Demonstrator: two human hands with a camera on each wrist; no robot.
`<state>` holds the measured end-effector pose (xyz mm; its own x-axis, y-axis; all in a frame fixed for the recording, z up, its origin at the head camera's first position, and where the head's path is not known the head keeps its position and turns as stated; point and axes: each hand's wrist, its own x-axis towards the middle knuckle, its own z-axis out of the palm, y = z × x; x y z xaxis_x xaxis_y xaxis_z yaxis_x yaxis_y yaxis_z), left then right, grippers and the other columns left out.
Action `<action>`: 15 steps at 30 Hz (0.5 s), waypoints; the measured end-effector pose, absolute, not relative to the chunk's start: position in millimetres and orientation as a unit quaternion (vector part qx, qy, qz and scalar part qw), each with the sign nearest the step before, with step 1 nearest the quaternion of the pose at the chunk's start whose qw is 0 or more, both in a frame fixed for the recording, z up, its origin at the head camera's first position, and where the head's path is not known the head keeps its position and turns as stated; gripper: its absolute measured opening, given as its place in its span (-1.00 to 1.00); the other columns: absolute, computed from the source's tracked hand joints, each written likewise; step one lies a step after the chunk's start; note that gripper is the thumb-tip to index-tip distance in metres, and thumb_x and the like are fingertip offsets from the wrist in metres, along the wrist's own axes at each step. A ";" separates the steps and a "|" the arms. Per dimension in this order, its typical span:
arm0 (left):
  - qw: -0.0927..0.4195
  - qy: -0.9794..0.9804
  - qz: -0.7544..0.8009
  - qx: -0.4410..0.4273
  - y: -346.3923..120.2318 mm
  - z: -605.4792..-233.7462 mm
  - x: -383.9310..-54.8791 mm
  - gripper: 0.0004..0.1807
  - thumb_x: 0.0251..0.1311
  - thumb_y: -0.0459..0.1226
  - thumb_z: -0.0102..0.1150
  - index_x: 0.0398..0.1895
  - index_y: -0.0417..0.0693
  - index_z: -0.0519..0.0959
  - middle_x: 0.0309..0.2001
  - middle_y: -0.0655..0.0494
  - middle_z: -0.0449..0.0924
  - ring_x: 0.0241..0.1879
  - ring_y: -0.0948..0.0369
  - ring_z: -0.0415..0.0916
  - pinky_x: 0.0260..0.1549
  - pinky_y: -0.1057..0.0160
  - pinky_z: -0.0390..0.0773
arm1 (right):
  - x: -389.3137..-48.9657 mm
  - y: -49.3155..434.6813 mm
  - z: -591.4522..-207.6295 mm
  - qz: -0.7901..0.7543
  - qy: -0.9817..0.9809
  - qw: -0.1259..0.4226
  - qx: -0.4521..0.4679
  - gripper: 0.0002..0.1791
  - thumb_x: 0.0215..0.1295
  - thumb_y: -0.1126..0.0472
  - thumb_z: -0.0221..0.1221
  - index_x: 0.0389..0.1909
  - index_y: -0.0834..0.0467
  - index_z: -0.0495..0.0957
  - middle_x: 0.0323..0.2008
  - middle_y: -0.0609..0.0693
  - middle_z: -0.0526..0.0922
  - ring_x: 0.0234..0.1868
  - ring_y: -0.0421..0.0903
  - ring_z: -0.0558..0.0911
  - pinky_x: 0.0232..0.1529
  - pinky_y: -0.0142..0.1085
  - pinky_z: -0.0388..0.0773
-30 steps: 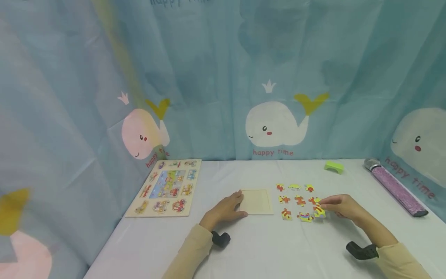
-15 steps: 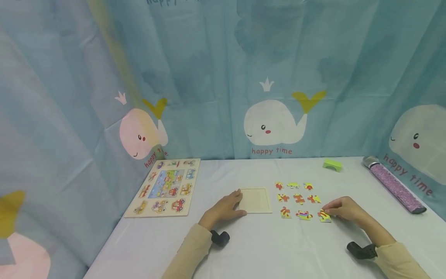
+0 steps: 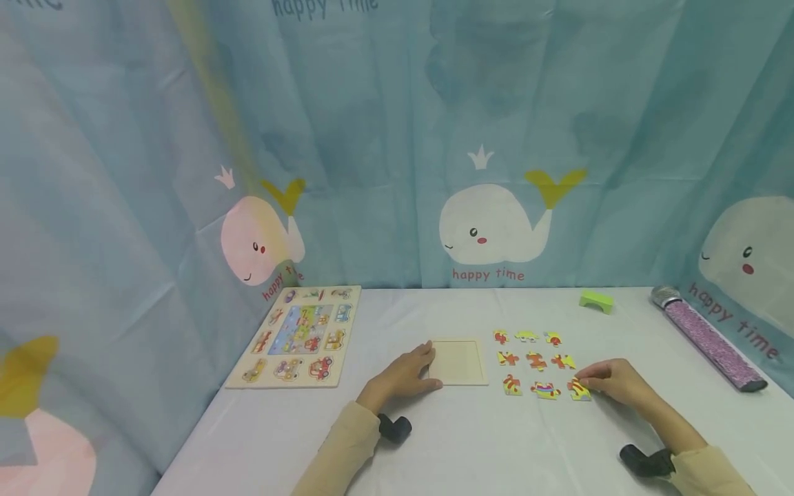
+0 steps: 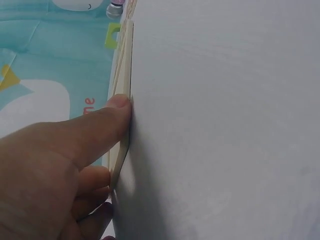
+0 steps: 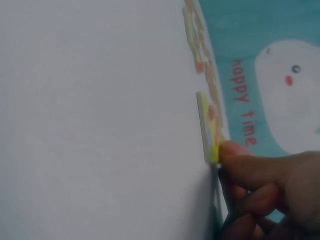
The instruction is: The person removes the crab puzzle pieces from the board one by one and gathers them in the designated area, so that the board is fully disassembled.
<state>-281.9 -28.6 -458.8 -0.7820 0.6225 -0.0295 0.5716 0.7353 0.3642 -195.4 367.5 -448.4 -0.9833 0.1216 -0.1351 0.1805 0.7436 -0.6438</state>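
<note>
Nine-like rows of yellow-and-red jigsaw pieces (image 3: pixel 536 360) lie spaced apart, face up on the white table. My right hand (image 3: pixel 620 383) pinches the outer edge of the near right jigsaw piece (image 3: pixel 579 391), low at the tabletop; the right wrist view shows thumb and finger at the corner of this yellow piece (image 5: pixel 206 127). To the left of the rows is a pale wooden puzzle tray (image 3: pixel 457 363) with a raised rim and bare middle. My left hand (image 3: pixel 403 375) holds the tray's left side, its thumb (image 4: pixel 119 101) on the near edge in the left wrist view.
A wooden vehicle puzzle board (image 3: pixel 343 372) lies at the left. A green arched block (image 3: pixel 596 302) stands at the back right, near a microphone (image 3: pixel 710 341) with a glittery pink handle. A whale-print cloth (image 3: pixel 372 234) hangs behind the table.
My right hand has moved the near right piece toward me and slightly right, away from the piece behind it. My left hand stays at the tray.
</note>
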 end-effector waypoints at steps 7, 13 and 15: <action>0.058 0.927 0.175 0.328 -24.0 -457.4 -283.9 -0.17 0.06 0.10 0.18 0.32 -0.17 0.23 0.31 -0.09 0.17 0.27 0.03 0.25 0.23 0.13 0.30 | -194.6 370.3 -452.3 -0.333 0.940 0.024 0.066 -0.76 0.10 0.12 0.26 -0.31 0.22 0.66 -0.25 0.11 0.67 -0.26 -0.13 0.54 -0.29 -0.23 0.46; 0.066 0.934 0.151 0.318 -19.4 -443.8 -283.3 -0.18 0.04 0.17 0.14 0.28 -0.12 0.28 0.21 -0.02 0.30 0.13 0.10 0.38 0.13 0.17 0.39 | -191.4 373.4 -453.5 -0.346 0.936 0.029 0.061 -0.73 0.12 0.10 0.24 -0.28 0.22 0.65 -0.28 0.05 0.67 -0.31 -0.21 0.47 -0.34 -0.34 0.39; 0.068 0.937 0.151 0.306 -18.0 -433.4 -285.7 -0.19 0.07 0.20 0.08 0.30 -0.09 0.27 0.27 -0.03 0.28 0.19 0.05 0.35 0.16 0.10 0.36 | -191.2 374.8 -452.8 -0.351 0.934 0.037 0.061 -0.72 0.13 0.09 0.24 -0.27 0.23 0.65 -0.29 0.03 0.67 -0.31 -0.21 0.47 -0.35 -0.34 0.39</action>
<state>-285.7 -18.0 -433.4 -0.8031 0.5948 -0.0357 0.5535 0.7669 0.3248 -191.2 374.8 -452.8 -0.9899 0.0870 -0.1122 0.1394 0.7469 -0.6502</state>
